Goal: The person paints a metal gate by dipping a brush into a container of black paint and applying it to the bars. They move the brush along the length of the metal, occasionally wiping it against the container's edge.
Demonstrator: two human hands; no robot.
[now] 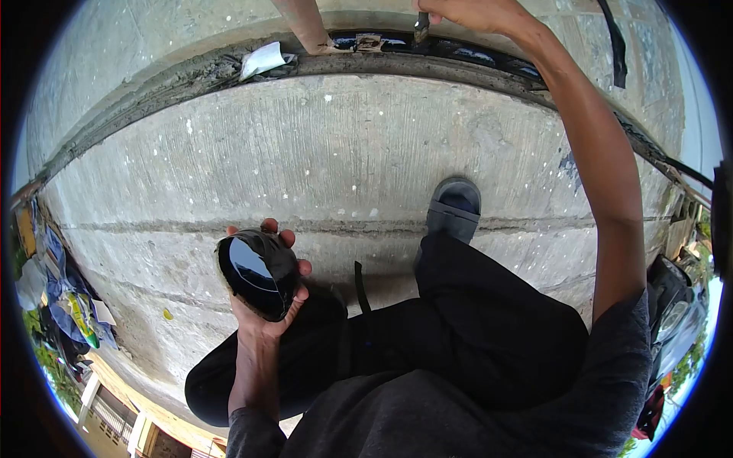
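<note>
Knee (489, 320) in black trousers sits closest; just past it the left hand (263, 324) cups a small dark bowl (256, 273) of glossy black liquid, fingers curled round it. Farther off, the right hand (466, 11) grips a small tool (421, 27) at the black-filled groove (473, 57) in the concrete.

We see it all from one camera worn on the person's head, which looks forward and down through a very wide lens, so the picture is round and bends at the edges. The camera is near the left hand (269, 320), so the black bowl (256, 275) it holds looks big, with the person's own lap and chest just below that hand. The right hand (466, 11) is reached out far from the camera at the top edge, so the dark tool (421, 27) it grips looks tiny, and between the two hands we look down on the concrete floor (328, 145).
</note>
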